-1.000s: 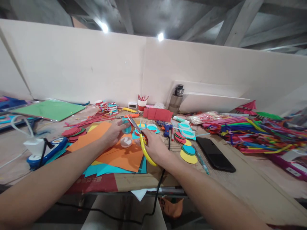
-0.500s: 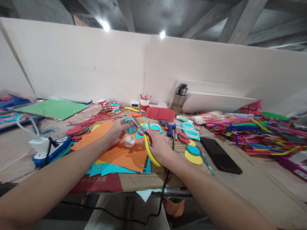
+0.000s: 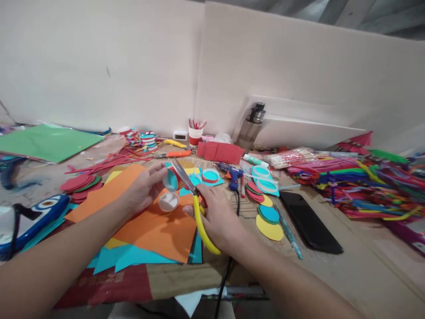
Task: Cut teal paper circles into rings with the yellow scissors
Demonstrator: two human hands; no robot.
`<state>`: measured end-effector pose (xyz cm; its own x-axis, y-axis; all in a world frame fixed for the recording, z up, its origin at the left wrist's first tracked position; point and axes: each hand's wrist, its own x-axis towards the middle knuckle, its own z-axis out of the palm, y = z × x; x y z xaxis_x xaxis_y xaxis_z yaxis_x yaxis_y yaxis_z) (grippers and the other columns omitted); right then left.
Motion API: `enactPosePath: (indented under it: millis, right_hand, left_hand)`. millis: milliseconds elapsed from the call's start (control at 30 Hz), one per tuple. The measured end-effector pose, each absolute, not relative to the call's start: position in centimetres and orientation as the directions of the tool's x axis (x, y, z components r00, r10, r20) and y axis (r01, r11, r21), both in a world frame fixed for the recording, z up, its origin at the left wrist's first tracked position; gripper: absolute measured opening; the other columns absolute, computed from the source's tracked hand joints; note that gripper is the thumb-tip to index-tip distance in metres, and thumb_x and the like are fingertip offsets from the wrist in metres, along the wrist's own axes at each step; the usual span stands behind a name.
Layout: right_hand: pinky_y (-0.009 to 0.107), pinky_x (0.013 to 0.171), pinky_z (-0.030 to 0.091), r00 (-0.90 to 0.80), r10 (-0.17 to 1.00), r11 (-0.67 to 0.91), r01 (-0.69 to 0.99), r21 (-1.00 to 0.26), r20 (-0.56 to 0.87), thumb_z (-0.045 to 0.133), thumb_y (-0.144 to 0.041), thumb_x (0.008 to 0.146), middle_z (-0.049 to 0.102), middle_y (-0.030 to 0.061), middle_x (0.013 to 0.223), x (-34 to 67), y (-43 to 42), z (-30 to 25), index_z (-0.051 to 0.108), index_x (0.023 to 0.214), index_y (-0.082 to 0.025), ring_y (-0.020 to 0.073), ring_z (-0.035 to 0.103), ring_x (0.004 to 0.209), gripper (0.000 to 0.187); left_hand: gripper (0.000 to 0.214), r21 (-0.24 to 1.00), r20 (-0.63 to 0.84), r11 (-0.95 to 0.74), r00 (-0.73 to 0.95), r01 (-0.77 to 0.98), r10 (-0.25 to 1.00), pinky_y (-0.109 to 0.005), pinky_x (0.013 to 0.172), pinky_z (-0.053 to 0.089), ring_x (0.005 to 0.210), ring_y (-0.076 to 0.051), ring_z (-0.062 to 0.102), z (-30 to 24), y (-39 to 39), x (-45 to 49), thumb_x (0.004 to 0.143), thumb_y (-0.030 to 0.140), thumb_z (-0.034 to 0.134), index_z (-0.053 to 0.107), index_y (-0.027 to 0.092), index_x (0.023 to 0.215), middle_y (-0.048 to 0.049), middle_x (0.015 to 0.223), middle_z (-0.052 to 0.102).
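Note:
My right hand [image 3: 217,215] is closed round a pair of scissors [image 3: 203,230] with yellow handles, its metal blades pointing up and left. Between the fingers of my left hand [image 3: 143,188] is a round piece with blue paper [image 3: 170,180], raised over the sheets. The blade tips are beside the piece's right edge; whether they touch it I cannot tell. Just below lies a small white round cup [image 3: 168,202] on orange paper [image 3: 159,230]. A red-rimmed blue disc [image 3: 210,176] rests on blue paper behind my right hand.
A blue glue gun [image 3: 235,176] with a black cable lies right of my hands. Farther right are paper discs [image 3: 269,228], a black phone [image 3: 310,221] and colourful pipe cleaners [image 3: 358,190]. Red discs [image 3: 78,182] and a blue power strip [image 3: 49,217] are left. A bottle [image 3: 250,128] stands behind.
The head view has tipped down and moved closer to the table. Both hands keep their holds on the scissors and the blue-papered piece, with little visible shift between them.

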<state>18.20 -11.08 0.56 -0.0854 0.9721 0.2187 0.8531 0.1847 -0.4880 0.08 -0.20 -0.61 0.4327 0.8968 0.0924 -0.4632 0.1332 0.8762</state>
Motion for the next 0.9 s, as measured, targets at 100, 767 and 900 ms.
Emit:
enactPosePath:
  millis: [100,767,900]
  right_hand:
    - [0.034,0.079,0.043,-0.086,0.978,0.176,0.823,-0.540,0.188,0.060,-0.042,0.091,0.060,0.0078,0.103,18.4,-11.0,0.5,0.057,0.118,-0.022,0.0226,0.056,0.089,0.034]
    - [0.031,0.076,0.041,-0.108,0.940,0.265,0.828,-0.494,0.325,0.056,-0.046,0.093,0.062,0.0081,0.099,18.5,-9.7,-0.4,0.057,0.113,-0.018,0.0204,0.056,0.087,0.035]
    - [0.029,0.073,0.040,-0.125,0.928,0.294,0.823,-0.486,0.350,0.055,-0.047,0.093,0.061,0.0065,0.094,18.3,-9.1,-0.5,0.058,0.107,-0.017,0.0185,0.055,0.082,0.033]
  left_hand:
    - [0.039,0.897,0.008,0.218,0.506,-0.385,0.862,-0.022,0.066,0.053,0.070,-0.014,0.066,-0.8,0.0,-0.1,0.061,0.025,0.089,0.070,0.016,0.095,-0.0036,0.082,0.072]
    - [0.024,0.845,0.018,0.188,0.377,-0.501,0.926,-0.022,0.062,0.048,0.065,-0.010,0.059,0.0,-1.3,0.8,0.061,0.015,0.082,0.066,0.014,0.079,0.0002,0.073,0.066]
    - [0.020,0.850,0.020,0.177,0.366,-0.497,0.930,-0.022,0.060,0.048,0.063,-0.010,0.060,0.1,-1.1,0.8,0.066,0.016,0.080,0.067,0.015,0.082,0.0003,0.073,0.066]
